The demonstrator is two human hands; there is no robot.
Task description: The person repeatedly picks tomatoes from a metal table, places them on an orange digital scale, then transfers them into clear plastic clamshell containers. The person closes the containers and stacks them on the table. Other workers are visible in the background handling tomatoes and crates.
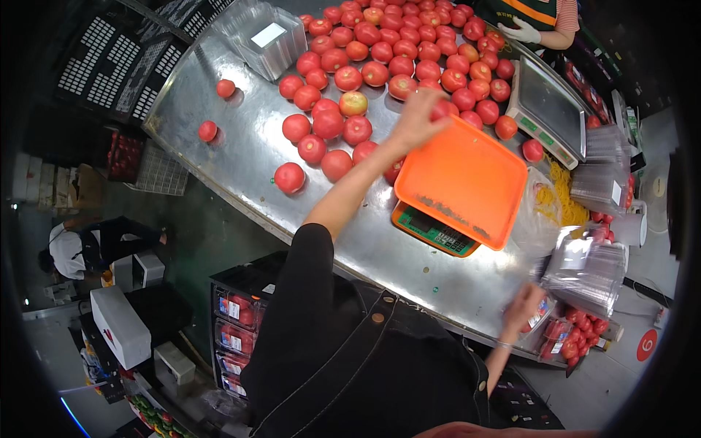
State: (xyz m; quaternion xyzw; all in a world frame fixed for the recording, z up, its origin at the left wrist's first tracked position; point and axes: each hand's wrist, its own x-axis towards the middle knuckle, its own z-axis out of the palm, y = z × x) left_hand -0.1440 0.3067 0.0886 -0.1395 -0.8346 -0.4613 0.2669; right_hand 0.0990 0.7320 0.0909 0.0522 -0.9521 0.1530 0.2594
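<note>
My left hand (420, 119) reaches over the far-left corner of an orange plastic tray (465, 178). A red tomato (440, 111) lies right against its fingers; whether they grip it I cannot tell. The tray rests tilted on an orange digital scale (432, 230) with a green keypad, and dark specks mark its near edge. Blurred by motion, my right hand (521, 307) is at the table's right side, beside a clear packed box of tomatoes (541, 313). Its fingertips are too unclear to show a hold. Many loose tomatoes (375, 74) cover the far part of the steel table (252, 148).
Clear plastic boxes stand stacked at the far left (268, 44) and right (586, 268). A second scale (550, 104), yellow netting (567, 189) and a clear bag (534, 213) lie to the right. Across the table is a co-worker's gloved hand (520, 31). Packed crates (235, 328) stand by my left side.
</note>
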